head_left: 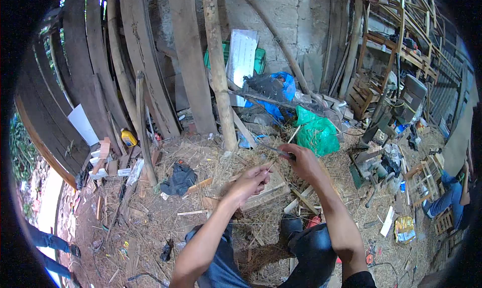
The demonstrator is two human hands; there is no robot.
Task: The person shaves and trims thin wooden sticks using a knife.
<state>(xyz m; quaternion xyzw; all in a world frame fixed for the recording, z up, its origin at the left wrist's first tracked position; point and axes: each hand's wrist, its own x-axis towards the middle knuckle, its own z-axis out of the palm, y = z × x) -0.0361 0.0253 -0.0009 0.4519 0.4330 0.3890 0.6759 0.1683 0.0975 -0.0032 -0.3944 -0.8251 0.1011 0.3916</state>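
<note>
My left hand [249, 185] is closed, its fingers pinching a thin pale wooden stick [294, 134]. The stick slants up and to the right, passing by my right hand, which hides part of it. My right hand [300, 161] is wrapped around a knife [271, 147], whose narrow dark blade points up and left, close to the stick. Whether the blade touches the wood I cannot tell. Both hands are above my knees, in front of a wooden block [266, 195] on the straw-covered ground.
Planks and poles [217, 72] lean on the wall ahead. A green plastic bag [317, 132] and a black bag [179, 179] lie on the ground. A yellow bottle [128, 137] stands left. Other people's legs show at the far left [50, 243] and right [448, 197].
</note>
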